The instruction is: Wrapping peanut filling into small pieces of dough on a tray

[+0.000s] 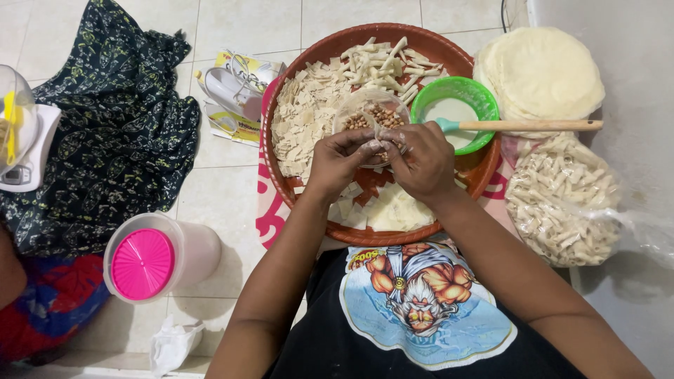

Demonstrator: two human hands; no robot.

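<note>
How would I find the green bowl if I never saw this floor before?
Look for the big round brown tray on the tiled floor in front of the person. On its right edge, just above the right hand, sits the green bowl. It is the only green thing, holds white liquid, and a wooden-handled brush sticks out of it.

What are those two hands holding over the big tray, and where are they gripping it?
Both hands, left hand and right hand, pinch a small pale dough piece by its edges with their fingertips; it is mostly hidden.
</note>
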